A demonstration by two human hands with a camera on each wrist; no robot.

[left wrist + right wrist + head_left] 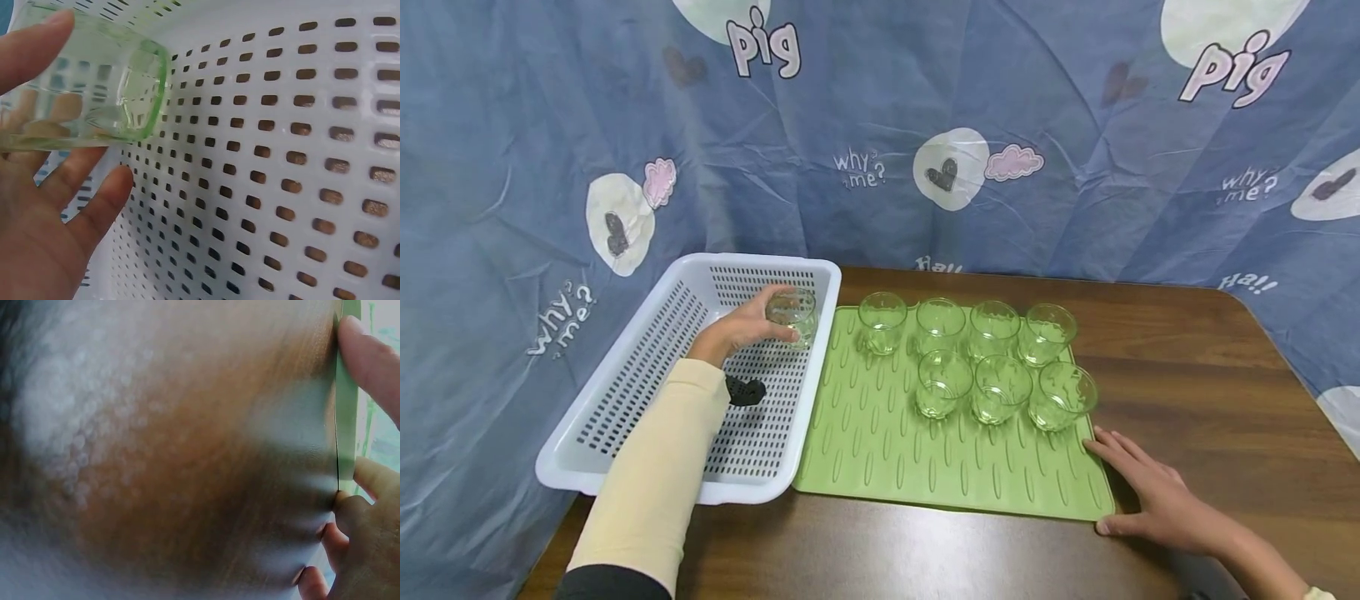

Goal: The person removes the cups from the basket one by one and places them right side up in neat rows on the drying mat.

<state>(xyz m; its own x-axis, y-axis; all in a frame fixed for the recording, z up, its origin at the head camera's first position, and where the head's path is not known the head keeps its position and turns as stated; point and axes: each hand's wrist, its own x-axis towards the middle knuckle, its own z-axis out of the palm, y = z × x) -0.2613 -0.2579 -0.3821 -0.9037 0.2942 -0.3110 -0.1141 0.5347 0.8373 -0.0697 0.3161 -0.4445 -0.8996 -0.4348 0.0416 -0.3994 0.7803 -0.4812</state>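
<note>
My left hand (747, 327) grips a clear, green-tinted drinking glass (793, 313) between thumb and fingers, inside the white basket (824, 350). In the left wrist view the glass (94, 81) lies tilted, its base toward the perforated basket wall. My right hand (1165, 496) rests with fingers spread at the right edge of the green drying mat (880, 450). Its thumb and fingertips touch the mat's rim in the right wrist view. On the mat several matching glasses (940, 325) stand upright in a back row, with three more glasses (943, 383) in front.
A small black object (745, 392) lies on the basket floor beside my left forearm. The basket stands against the mat's left side on a brown wooden table (925, 550). A blue printed cloth (880, 100) hangs behind the table.
</note>
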